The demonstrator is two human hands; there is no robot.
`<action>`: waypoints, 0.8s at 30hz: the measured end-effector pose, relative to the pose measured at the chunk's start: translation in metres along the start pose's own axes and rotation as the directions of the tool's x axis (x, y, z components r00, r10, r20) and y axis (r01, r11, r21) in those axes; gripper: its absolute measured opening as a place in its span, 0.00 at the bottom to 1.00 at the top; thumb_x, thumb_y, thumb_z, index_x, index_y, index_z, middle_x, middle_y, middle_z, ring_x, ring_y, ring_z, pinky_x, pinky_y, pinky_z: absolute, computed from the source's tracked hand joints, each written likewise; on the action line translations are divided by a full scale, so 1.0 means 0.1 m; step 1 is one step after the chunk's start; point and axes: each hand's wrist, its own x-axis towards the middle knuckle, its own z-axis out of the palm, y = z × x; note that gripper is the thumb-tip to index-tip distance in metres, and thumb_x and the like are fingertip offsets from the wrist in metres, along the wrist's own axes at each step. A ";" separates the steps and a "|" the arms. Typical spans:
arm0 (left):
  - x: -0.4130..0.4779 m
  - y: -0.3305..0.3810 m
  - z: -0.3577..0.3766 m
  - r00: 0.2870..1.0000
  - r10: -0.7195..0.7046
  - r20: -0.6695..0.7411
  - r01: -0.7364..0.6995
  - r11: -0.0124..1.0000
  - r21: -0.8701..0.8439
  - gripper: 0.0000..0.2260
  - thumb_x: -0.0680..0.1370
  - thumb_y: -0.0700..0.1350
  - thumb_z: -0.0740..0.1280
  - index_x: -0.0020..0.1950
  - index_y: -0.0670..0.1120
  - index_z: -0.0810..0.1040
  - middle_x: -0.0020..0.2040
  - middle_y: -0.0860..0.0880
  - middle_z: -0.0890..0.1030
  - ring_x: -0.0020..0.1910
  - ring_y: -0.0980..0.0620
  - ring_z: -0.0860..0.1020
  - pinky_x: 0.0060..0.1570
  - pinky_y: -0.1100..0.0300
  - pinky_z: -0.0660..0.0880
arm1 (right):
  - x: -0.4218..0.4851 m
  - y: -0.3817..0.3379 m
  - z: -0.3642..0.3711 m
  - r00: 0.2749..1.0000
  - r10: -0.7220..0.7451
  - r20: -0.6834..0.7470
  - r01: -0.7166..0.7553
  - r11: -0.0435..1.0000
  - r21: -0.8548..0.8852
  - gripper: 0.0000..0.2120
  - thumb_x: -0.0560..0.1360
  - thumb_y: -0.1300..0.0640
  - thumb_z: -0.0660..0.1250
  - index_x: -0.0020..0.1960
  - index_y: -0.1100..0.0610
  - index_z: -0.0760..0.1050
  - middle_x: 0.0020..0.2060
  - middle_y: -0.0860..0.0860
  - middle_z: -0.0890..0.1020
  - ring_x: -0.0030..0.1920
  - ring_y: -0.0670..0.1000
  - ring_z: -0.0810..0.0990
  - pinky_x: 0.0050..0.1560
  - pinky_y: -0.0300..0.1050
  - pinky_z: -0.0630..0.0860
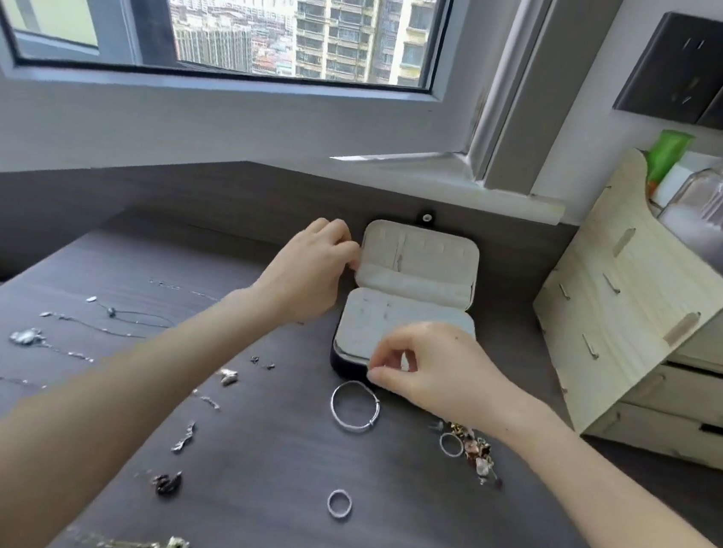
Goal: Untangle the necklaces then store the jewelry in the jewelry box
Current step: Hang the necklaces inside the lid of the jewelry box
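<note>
Nearby, bangle (355, 405) beside jewelry box (417, 279), necklaces (111, 311) left, organizer (613, 327) right.

Bright daylight pours in through the large grey-framed window (226, 14) at 12 o'clock, its sky washed out white. The dark grey wood-grain table (286, 466) is evenly lit, and shadows on it are faint and soft. The pale-lined black jewelry box (415, 257) reads bright. Wide-angle distortion bends lines near the edges. The clear glass bottles (716, 195) at 2 o'clock are smeared with blur, and the small silver jewelry pieces (25, 336) at 9 o'clock look soft.
</note>
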 end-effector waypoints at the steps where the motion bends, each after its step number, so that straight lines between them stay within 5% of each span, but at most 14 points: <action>1: -0.09 -0.03 -0.08 0.999 -0.047 0.008 0.047 0.999 -0.015 0.11 0.68 0.27 0.64 0.44 0.39 0.80 0.44 0.41 0.76 0.41 0.40 0.72 0.38 0.50 0.74 | -0.03 -0.07 0.05 1.000 -0.006 0.004 0.006 1.000 -0.010 0.04 0.73 0.51 0.67 0.43 0.49 0.81 0.34 0.42 0.77 0.36 0.42 0.71 0.38 0.37 0.66; 7: -0.69 -0.36 -0.48 0.875 -0.475 0.094 0.482 0.872 -0.084 0.10 0.74 0.32 0.62 0.45 0.43 0.81 0.45 0.46 0.76 0.45 0.45 0.75 0.42 0.58 0.68 | 0.16 -0.46 0.45 0.994 -0.076 -0.072 0.065 0.987 -0.149 0.10 0.78 0.50 0.61 0.53 0.52 0.79 0.50 0.47 0.80 0.53 0.51 0.75 0.45 0.43 0.69; 12: -1.04 -0.54 -0.78 0.766 -0.626 0.144 0.642 0.756 -0.128 0.09 0.74 0.34 0.63 0.44 0.46 0.80 0.46 0.49 0.79 0.42 0.51 0.75 0.42 0.62 0.67 | 0.50 -0.69 0.79 0.993 -0.099 -0.068 0.066 0.922 -0.382 0.15 0.79 0.49 0.58 0.57 0.57 0.77 0.55 0.53 0.77 0.55 0.56 0.72 0.42 0.44 0.63; 17: -1.24 -0.63 -1.01 0.709 -0.683 0.176 0.704 0.673 -0.226 0.09 0.76 0.36 0.63 0.43 0.49 0.79 0.41 0.52 0.79 0.36 0.56 0.75 0.31 0.70 0.67 | 0.65 -0.73 0.94 0.999 0.020 -0.038 -0.027 0.979 -0.203 0.11 0.78 0.52 0.61 0.53 0.58 0.77 0.54 0.54 0.78 0.56 0.56 0.74 0.47 0.45 0.68; 21: -1.31 -0.63 -1.09 0.709 -0.670 0.221 0.705 0.659 -0.264 0.09 0.75 0.36 0.64 0.42 0.49 0.80 0.39 0.53 0.79 0.36 0.59 0.75 0.35 0.65 0.70 | 0.69 -0.74 0.91 0.993 0.097 0.066 -0.092 0.992 -0.086 0.10 0.78 0.54 0.60 0.48 0.59 0.77 0.52 0.56 0.81 0.55 0.58 0.77 0.53 0.48 0.73; 24: -1.28 -0.55 -1.05 0.749 -0.606 0.269 0.663 0.683 -0.307 0.08 0.75 0.37 0.66 0.43 0.49 0.80 0.39 0.57 0.79 0.36 0.62 0.76 0.36 0.72 0.70 | 0.72 -0.78 0.75 0.992 0.121 0.033 -0.123 0.990 0.063 0.08 0.78 0.56 0.60 0.44 0.55 0.75 0.47 0.54 0.81 0.49 0.57 0.77 0.46 0.45 0.70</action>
